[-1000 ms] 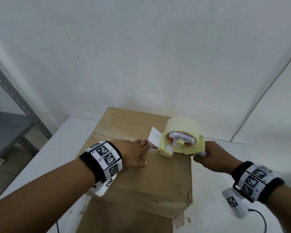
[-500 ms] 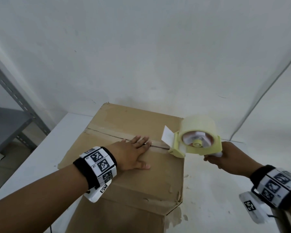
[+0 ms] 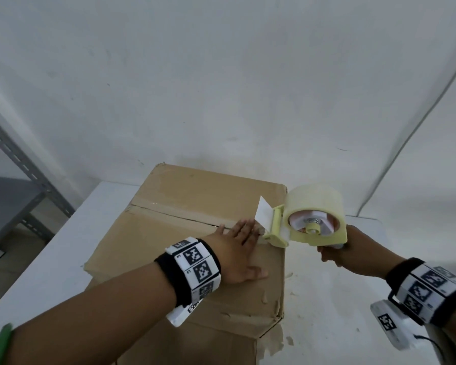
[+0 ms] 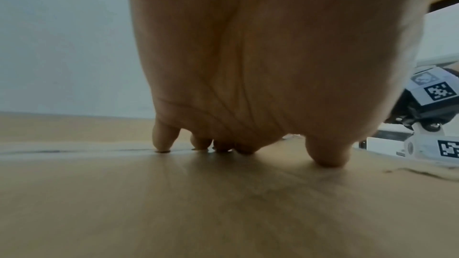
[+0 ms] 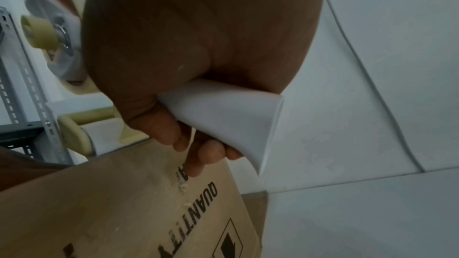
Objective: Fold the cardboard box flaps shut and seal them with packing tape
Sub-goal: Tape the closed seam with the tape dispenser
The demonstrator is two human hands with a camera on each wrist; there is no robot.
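Cardboard box [image 3: 195,248] sitting on white table [image 3: 50,259], flaps down. Left hand [image 3: 237,251] lying flat on top, fingers [image 4: 164,140] straight, tips touching the seam [image 3: 174,216]. Right hand [image 3: 337,248] gripping the tape dispenser [image 3: 311,219] at the box's right edge — white handle [image 5: 223,117] and printed box side showing only from right wrist.

The right hand [image 3: 338,250] covers nearly all of the tape dispenser's handle [image 5: 231,119]; only its flared white end shows in the right wrist view. The left hand [image 3: 237,252] hides the stretch of box seam [image 3: 174,216] beneath its fingers. The cardboard box [image 3: 195,259] is cut off by the bottom edge of the head view, and its side print [image 5: 198,209] is blurred and partly covered.
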